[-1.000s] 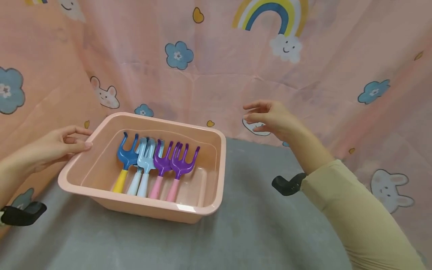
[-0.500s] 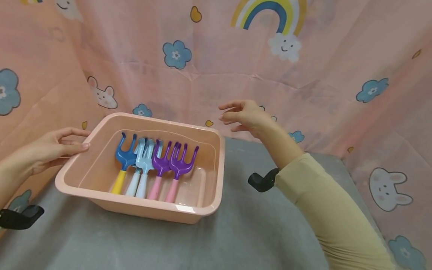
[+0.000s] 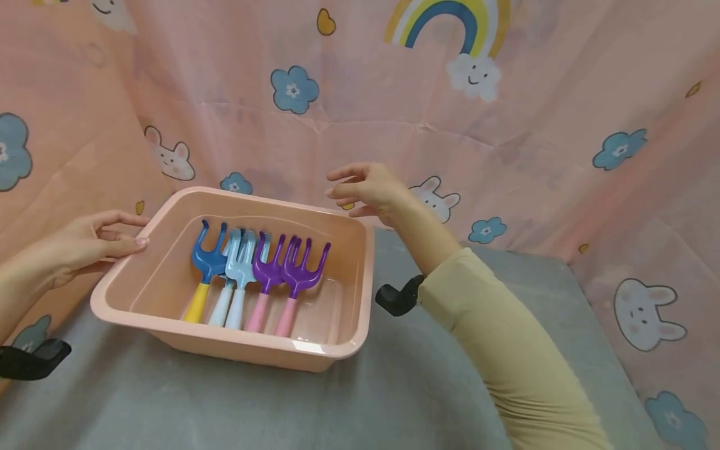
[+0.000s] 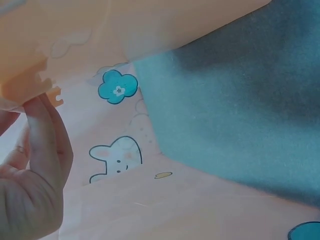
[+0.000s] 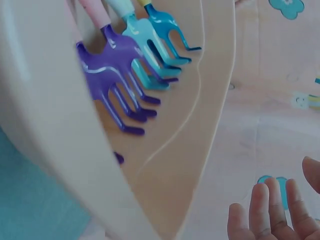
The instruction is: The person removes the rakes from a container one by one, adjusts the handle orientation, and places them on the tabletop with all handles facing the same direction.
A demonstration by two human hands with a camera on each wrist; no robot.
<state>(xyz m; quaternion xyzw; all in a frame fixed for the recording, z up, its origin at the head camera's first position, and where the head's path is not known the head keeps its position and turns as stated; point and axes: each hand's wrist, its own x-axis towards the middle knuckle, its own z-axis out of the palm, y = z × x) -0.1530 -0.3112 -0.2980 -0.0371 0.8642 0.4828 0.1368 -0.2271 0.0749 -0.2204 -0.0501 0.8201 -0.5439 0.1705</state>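
My left hand point(image 3: 84, 250) pinches the left rim of a pink plastic basin point(image 3: 242, 350), its thumb over the edge. In the left wrist view, the fingers point(image 4: 44, 145) press up under the rim. Several small hand forks lie side by side in the basin, tines away from me. One is a blue fork point(image 3: 210, 259) with a yellow handle; beside it are two overlapping light blue forks point(image 3: 242, 270). To the right are two purple forks point(image 3: 302, 279) with pink handles. My right hand point(image 3: 374, 190) hovers by the basin's far right corner, fingers loosely bent, holding nothing.
The basin stands on a grey cloth-covered surface point(image 3: 450, 387). A pink curtain point(image 3: 360, 94) printed with rabbits, flowers and a rainbow hangs behind and at both sides. Black curved mounts point(image 3: 399, 297) show at the wrists.
The right hand has moved left through the air, from well right of the basin to its far right corner. The left hand, basin and forks hold their places; the view has shifted slightly.
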